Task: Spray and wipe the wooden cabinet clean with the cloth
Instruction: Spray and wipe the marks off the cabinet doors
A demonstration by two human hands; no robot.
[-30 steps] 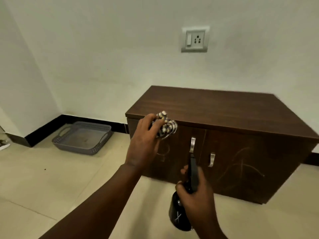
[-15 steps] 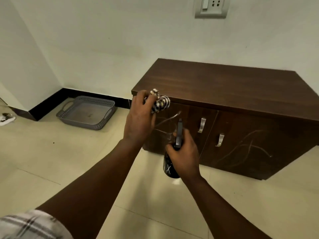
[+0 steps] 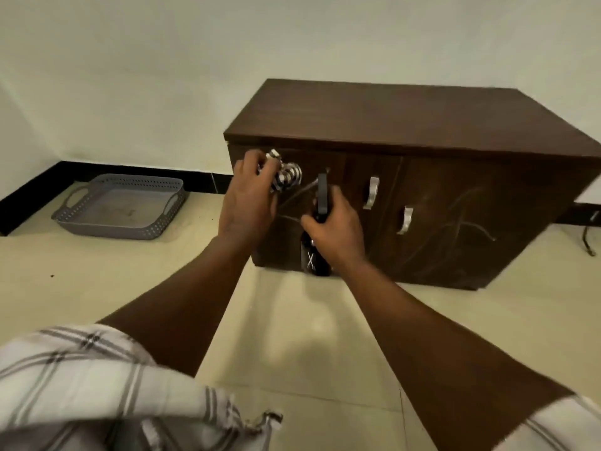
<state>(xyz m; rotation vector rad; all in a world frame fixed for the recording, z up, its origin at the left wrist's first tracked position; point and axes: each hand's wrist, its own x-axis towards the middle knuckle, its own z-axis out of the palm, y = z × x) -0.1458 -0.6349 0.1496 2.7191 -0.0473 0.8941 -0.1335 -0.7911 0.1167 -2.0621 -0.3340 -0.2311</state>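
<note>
A low dark wooden cabinet (image 3: 406, 122) stands against the wall, with two doors, silver handles and pale scribble marks on its front. My left hand (image 3: 248, 198) grips a bunched black-and-white striped cloth (image 3: 286, 178) against the upper left of the left door. Just to the right, my right hand (image 3: 336, 227) holds a black spray bottle (image 3: 314, 260) upright, its black nozzle head (image 3: 322, 193) pointing at the left door. The bottle's lower body hangs in front of the cabinet's base.
A grey perforated plastic tray (image 3: 118, 206) lies on the tiled floor to the left of the cabinet, by the black skirting. A dark cable (image 3: 587, 240) trails on the floor at the cabinet's right. Beige tiles stretch in front.
The view has tilted down and come closer. My left hand has carried the cloth from the cabinet's top front corner down onto the left door. The right hand has raised the bottle toward the door.
</note>
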